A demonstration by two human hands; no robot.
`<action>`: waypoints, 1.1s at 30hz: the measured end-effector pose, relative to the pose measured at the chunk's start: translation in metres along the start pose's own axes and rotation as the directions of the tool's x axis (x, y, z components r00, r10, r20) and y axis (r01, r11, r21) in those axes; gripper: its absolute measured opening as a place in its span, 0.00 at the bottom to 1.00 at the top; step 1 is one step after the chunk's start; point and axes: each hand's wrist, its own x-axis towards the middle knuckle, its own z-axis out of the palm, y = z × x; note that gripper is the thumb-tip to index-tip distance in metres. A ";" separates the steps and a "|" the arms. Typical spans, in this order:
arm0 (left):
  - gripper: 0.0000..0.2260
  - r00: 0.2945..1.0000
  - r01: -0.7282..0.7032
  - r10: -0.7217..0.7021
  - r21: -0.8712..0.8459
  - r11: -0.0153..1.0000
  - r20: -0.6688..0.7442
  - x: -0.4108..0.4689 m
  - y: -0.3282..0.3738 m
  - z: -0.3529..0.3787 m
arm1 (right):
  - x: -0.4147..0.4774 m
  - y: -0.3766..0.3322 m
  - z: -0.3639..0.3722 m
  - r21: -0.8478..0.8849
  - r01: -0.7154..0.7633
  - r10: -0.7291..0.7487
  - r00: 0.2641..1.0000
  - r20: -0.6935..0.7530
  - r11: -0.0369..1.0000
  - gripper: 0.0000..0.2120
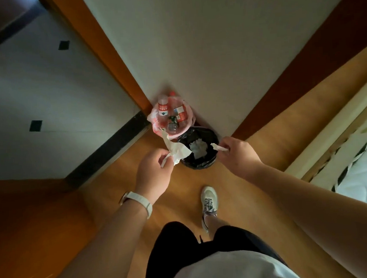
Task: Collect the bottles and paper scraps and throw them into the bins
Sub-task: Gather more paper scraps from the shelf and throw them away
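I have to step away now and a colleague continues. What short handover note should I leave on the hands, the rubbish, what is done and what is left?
Left hand pinches a large paper scrap by the left rim of the black-lined bin.
Right hand pinches a small paper scrap at that bin's right rim.
Done: bottles lie in the pink-lined bin; crumpled paper lies in the black-lined bin.
Left: drop both scraps into the black-lined bin. Any other rubbish is out of view.
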 end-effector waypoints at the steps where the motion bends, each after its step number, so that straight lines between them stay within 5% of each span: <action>1: 0.01 1.000 -0.002 0.001 0.005 1.000 0.014 0.009 -0.001 0.003 | 0.007 0.001 0.002 0.006 -0.017 0.016 1.000 0.002 1.000 0.03; 17: 0.04 0.944 -0.063 0.034 0.079 0.995 0.327 0.168 -0.091 0.096 | 0.131 0.036 0.104 0.092 -0.302 0.304 0.953 -0.005 0.949 0.04; 33: 0.08 0.873 -0.114 0.061 0.080 0.990 0.484 0.278 -0.266 0.311 | 0.270 0.200 0.305 0.090 -0.418 0.423 0.904 -0.051 0.904 0.09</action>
